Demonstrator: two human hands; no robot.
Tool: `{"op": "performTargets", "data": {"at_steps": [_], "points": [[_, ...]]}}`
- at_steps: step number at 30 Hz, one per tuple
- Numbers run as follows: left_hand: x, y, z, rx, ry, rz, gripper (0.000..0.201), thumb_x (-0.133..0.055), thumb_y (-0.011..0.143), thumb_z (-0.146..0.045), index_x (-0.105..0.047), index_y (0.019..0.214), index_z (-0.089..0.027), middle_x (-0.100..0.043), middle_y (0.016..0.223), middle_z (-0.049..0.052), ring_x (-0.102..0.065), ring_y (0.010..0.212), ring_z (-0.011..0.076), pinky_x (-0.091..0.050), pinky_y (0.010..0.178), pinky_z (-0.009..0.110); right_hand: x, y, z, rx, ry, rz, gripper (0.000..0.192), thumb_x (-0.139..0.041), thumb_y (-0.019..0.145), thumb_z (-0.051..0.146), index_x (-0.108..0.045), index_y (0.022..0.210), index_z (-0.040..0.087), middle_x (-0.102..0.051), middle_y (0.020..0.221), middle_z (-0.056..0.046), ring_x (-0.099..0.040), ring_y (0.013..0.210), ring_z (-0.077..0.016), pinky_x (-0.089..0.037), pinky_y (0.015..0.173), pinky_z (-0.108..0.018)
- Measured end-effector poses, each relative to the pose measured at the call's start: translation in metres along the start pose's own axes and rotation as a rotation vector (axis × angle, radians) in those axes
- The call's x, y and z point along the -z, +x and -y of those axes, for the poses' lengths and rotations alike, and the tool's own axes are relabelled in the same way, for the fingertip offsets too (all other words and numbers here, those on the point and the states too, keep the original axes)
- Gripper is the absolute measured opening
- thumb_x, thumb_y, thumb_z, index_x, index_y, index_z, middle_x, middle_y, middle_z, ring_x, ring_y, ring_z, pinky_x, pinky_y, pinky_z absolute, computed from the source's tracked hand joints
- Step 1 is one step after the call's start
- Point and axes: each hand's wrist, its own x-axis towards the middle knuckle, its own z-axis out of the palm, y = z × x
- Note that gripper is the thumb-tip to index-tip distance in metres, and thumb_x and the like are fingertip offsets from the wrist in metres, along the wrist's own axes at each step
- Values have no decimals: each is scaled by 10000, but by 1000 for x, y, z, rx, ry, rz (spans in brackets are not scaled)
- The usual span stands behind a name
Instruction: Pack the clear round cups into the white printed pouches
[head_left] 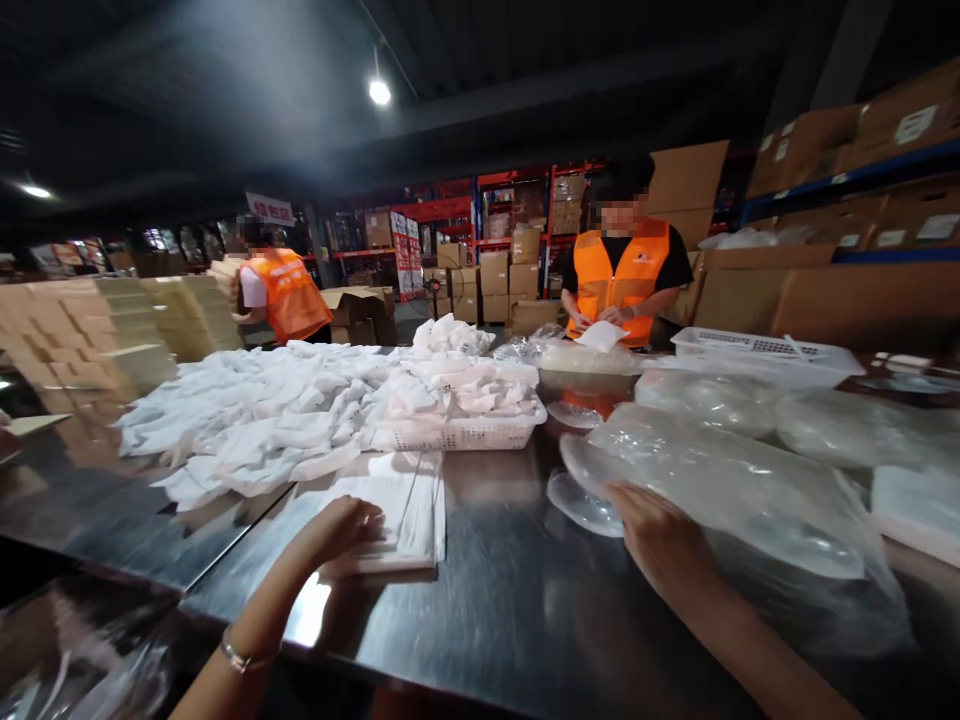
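Pointing left, clear bagged stack (pixel 724 485), long axis crosswise

We see a silver-grey metal table (pixel 487 610) spread with white and see-through goods.
Toward the near edge, the flat stack (pixel 420 510) is plain white. Toward the left corner, the heaped pile (pixel 255 400) is white; the basket (pixel 480 437) beside it is white, patterned with small holes. Toward the right edge, the bagged discs (pixel 720 490) look colourless, with pale glints. Beyond the far edge, we see one bright orange vest (pixel 611 285) and tan boxes (pixel 495 285).
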Motion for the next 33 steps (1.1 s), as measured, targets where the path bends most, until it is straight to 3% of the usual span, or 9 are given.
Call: {"op": "performTargets", "data": {"at_steps": [4,10,13,16,20,23,28,31,33], "points": [[2,2,1,-82,94,127,207,-507,742,-179,-608,561,-190,-592,573,-13,-518,624,142,-355,645,232,-32,33,19,-81,70,326,276,-427,741,39,-630,631,189,-677,700,-77,-647,687,-221,-452,600,-299],[1,0,1,-67,202,149,190,-497,695,-118,-636,597,-203,-585,577,-17,-528,624,143,-349,647,236,-55,27,10,-58,87,392,306,-399,774,25,-651,729,192,-691,728,-62,-640,628,-196,-369,524,-269],[-4,1,-2,-26,243,131,199,-501,713,-126,-669,642,-204,-637,635,17,-582,686,174,-373,692,259,-57,21,13,-54,51,351,351,-389,777,-9,-670,751,199,-707,779,-78,-670,710,-225,-423,577,-288],[-12,4,-2,27,272,73,226,-484,802,-193,-699,730,-188,-697,782,88,-628,839,232,-390,777,303,-56,20,26,-10,-31,154,369,-378,805,-14,-689,798,184,-719,909,-118,-672,867,-271,-490,770,-381],[-18,5,4,72,255,20,209,-488,841,-221,-690,788,-200,-717,861,87,-639,898,233,-380,793,297,-50,22,63,318,16,-114,361,-371,869,14,-693,951,156,-686,1106,-132,-589,1126,-273,-393,1030,-479],[-20,2,10,153,225,-41,243,-422,891,-209,-659,940,-198,-720,917,89,-651,881,214,-378,747,277,-51,26,108,510,227,79,343,-395,856,35,-691,982,154,-693,1078,-116,-580,1144,-264,-402,1043,-461],[-21,-10,6,154,164,-19,253,-441,930,-367,-585,1077,-221,-718,949,50,-663,898,193,-393,735,252,-70,51,181,292,504,545,412,-547,885,220,-574,1277,99,-514,1375,-181,-446,1303,-303,-359,1095,-438],[-25,-15,-8,84,167,14,459,-666,759,-487,-571,1121,-221,-690,1036,71,-648,961,247,-413,793,286,-86,65,210,209,531,594,453,-459,897,119,-500,1344,61,-520,1368,-176,-472,1282,-234,-372,1081,-332],[-30,-14,-16,100,110,0,355,-716,708,-398,-624,993,-208,-673,1012,86,-642,938,268,-414,819,319,-96,67,221,134,507,572,452,-372,887,42,-532,1308,77,-549,1334,-164,-497,1249,-222,-389,1055,-336]]}}
